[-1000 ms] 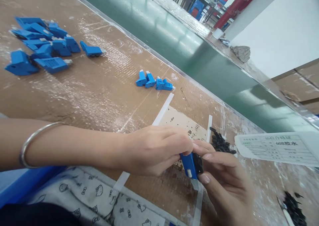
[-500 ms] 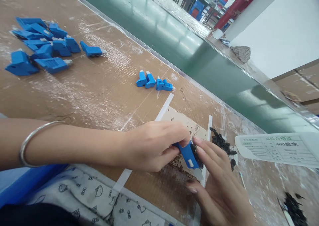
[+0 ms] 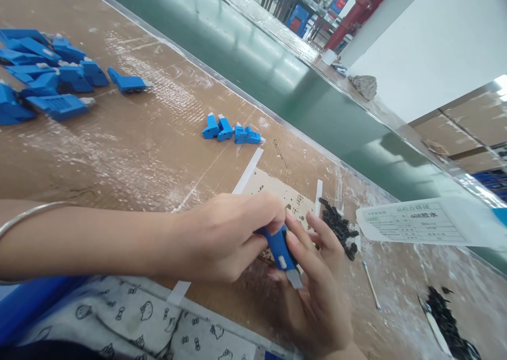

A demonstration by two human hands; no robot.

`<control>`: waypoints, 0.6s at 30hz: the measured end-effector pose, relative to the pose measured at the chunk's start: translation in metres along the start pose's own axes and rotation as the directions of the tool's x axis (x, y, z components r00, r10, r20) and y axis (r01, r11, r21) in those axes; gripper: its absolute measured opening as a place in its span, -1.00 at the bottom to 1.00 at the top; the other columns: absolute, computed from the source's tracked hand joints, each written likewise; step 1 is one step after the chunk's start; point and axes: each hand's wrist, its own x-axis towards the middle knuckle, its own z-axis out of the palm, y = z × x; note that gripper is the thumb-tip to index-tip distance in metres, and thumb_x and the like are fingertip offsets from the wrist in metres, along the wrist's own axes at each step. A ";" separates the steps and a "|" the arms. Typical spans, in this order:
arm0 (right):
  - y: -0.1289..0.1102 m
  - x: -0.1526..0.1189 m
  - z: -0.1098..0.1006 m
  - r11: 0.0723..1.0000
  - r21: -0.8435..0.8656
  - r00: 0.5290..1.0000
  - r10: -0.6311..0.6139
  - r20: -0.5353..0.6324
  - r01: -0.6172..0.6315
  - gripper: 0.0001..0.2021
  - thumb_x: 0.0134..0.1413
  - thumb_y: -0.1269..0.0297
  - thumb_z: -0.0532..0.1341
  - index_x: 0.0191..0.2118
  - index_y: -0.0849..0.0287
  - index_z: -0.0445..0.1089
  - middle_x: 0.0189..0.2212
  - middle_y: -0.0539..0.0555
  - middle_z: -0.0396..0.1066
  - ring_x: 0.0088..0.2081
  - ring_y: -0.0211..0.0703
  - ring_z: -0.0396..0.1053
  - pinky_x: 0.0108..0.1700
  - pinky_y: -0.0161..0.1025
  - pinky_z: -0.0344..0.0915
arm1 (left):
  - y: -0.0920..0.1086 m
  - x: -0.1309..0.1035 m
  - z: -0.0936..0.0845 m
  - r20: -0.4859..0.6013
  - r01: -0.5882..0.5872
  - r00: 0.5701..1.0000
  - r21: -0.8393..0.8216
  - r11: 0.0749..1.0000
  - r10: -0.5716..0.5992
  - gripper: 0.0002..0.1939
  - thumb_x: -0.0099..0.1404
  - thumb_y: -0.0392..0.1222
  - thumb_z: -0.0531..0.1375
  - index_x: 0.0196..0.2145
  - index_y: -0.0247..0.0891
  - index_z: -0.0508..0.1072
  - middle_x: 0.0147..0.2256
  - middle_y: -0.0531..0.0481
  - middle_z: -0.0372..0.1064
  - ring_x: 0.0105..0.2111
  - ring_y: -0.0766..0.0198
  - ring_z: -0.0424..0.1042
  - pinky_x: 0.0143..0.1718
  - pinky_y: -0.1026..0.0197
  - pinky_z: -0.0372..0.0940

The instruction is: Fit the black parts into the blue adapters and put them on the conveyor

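Observation:
My left hand (image 3: pixel 233 233) grips the upper end of a blue plastic part (image 3: pixel 278 248) between thumb and fingers. The part has a small white button on its side and a pale grey tip pointing down to the right. Fingers of my right hand (image 3: pixel 317 275) are closed round its other side, near the tip. Beneath the hands lies a stained beige card (image 3: pixel 273 186) held by white tape strips. Several blue parts (image 3: pixel 225 128) sit in a short row beyond the card, and a larger group of blue parts (image 3: pixel 65 80) lies at the left.
Small black pieces (image 3: pixel 340 228) lie right of the card, with a cotton swab (image 3: pixel 371 286) nearby. A labelled translucent bottle (image 3: pixel 415 222) lies at the right. More black pieces (image 3: pixel 447 323) are at the lower right. A green strip (image 3: pixel 277 80) runs beyond the brown table (image 3: pixel 158 159).
The blue part has turned, and its grey tip now shows. My right hand has moved left and closed round it. The whole view has shifted, with the table things further left.

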 end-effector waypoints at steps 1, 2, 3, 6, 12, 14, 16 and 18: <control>0.006 0.001 0.000 1.000 -0.008 1.000 0.006 0.017 -0.006 -0.49 0.32 0.39 0.16 0.33 0.20 0.13 0.14 0.25 0.42 0.35 -0.05 0.12 0.22 0.03 0.30 | -0.004 0.003 -0.003 0.034 -0.016 0.999 0.061 0.998 0.014 -0.78 0.27 -0.51 0.04 -0.25 -0.19 0.22 -0.41 0.12 0.32 -0.48 0.39 0.27 -0.45 0.34 0.18; 0.013 0.001 0.000 0.999 -0.023 0.998 0.034 0.045 -0.033 -0.48 0.32 0.32 0.17 0.34 0.15 0.12 0.15 0.24 0.41 0.33 -0.03 0.16 0.20 0.04 0.32 | -0.009 0.008 -0.007 0.081 -0.036 0.996 0.147 0.988 0.025 -0.76 0.27 -0.51 0.02 -0.21 -0.20 0.27 -0.37 0.09 0.36 -0.41 0.36 0.33 -0.39 0.33 0.21; 0.023 0.002 -0.002 0.995 -0.051 0.994 0.086 0.066 -0.083 -0.48 0.32 0.27 0.19 0.33 0.10 0.15 0.15 0.22 0.42 0.28 0.00 0.22 0.17 0.05 0.35 | -0.014 0.014 -0.013 0.120 -0.052 0.993 0.254 0.966 0.022 -0.74 0.27 -0.51 0.01 -0.19 -0.21 0.32 -0.33 0.04 0.39 -0.35 0.32 0.37 -0.34 0.30 0.24; 0.065 0.000 -0.013 0.918 -0.233 0.939 0.341 0.048 -0.321 -0.65 0.29 0.22 0.19 0.16 0.03 0.38 0.04 0.16 0.51 0.08 0.05 0.39 0.09 0.09 0.39 | -0.029 0.032 -0.039 0.105 0.048 0.984 0.609 0.791 -0.141 -0.75 0.31 -0.42 0.00 -0.19 -0.23 0.41 -0.20 -0.08 0.41 -0.18 0.16 0.40 -0.21 0.18 0.28; 0.137 -0.009 -0.029 0.831 -0.380 0.862 0.486 0.141 -0.406 -0.69 0.25 0.24 0.09 -0.10 0.20 0.55 -0.10 0.24 0.56 -0.03 0.15 0.46 0.01 0.14 0.40 | -0.056 0.043 -0.104 -0.249 0.451 0.766 0.865 0.220 -0.593 -0.66 0.41 -0.11 -0.01 -0.08 -0.33 0.45 -0.09 -0.18 0.33 0.00 -0.12 0.25 -0.03 -0.14 0.28; 0.144 -0.009 -0.028 0.839 -0.378 0.850 0.487 0.200 -0.391 -0.68 0.25 0.25 0.06 -0.14 0.19 0.56 -0.11 0.23 0.56 -0.06 0.13 0.48 -0.03 0.08 0.41 | -0.063 0.040 -0.116 -0.307 0.469 0.718 0.877 0.107 -0.625 -0.61 0.41 -0.03 0.00 -0.11 -0.36 0.48 -0.07 -0.20 0.31 0.04 -0.13 0.19 0.03 -0.16 0.25; 0.146 -0.007 -0.026 0.846 -0.378 0.840 0.484 0.245 -0.376 -0.66 0.25 0.25 0.03 -0.17 0.18 0.56 -0.14 0.22 0.56 -0.10 0.11 0.49 -0.07 0.05 0.42 | -0.068 0.038 -0.118 -0.320 0.440 0.739 0.896 0.064 -0.592 -0.59 0.43 -0.10 -0.07 -0.08 -0.40 0.46 -0.02 -0.21 0.26 0.06 -0.09 0.18 0.06 -0.16 0.23; 0.145 -0.005 -0.026 0.850 -0.382 0.833 0.479 0.276 -0.363 -0.65 0.24 0.25 0.02 -0.15 0.18 0.55 -0.15 0.23 0.55 -0.12 0.12 0.49 -0.11 0.03 0.42 | -0.069 0.041 -0.110 -0.259 0.393 0.794 0.909 0.139 -0.550 -0.57 0.46 -0.18 -0.15 0.03 -0.40 0.40 0.01 -0.18 0.26 0.05 0.02 0.21 0.06 -0.07 0.24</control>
